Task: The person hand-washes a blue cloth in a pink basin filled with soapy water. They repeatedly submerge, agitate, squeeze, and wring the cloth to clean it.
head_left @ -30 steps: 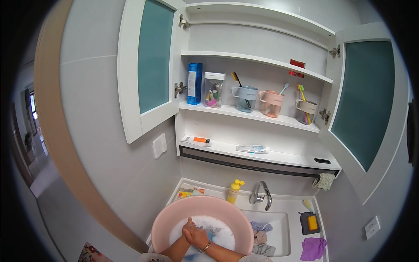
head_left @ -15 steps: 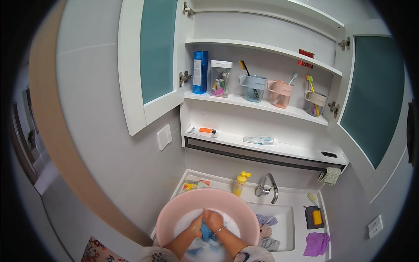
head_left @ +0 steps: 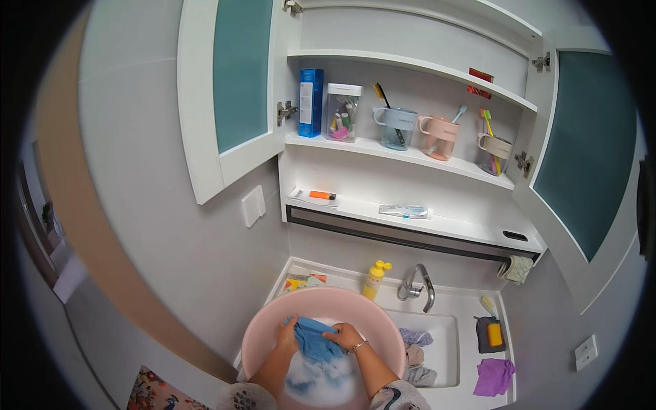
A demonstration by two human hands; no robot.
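A blue cloth (head_left: 316,339) is spread between my two hands inside a large pink basin (head_left: 263,328). White suds (head_left: 324,383) fill the basin's bottom, and the cloth's lower part lies in them. At the cloth's left edge, my left hand (head_left: 288,335) is closed on it, fingers partly hidden behind the fabric. My right hand (head_left: 344,337), with a bracelet at the wrist, pinches the right edge.
The basin stands beside a white sink (head_left: 447,355) holding several wet cloths (head_left: 415,355). Behind are a yellow bottle (head_left: 375,280) and a tap (head_left: 418,287). A purple cloth (head_left: 493,377) and yellow soap (head_left: 494,335) lie at right. An open cabinet (head_left: 410,164) hangs above.
The hands were together, gripping the bunched blue cloth; now they have moved apart and the cloth is stretched open between them. The view has shifted slightly.
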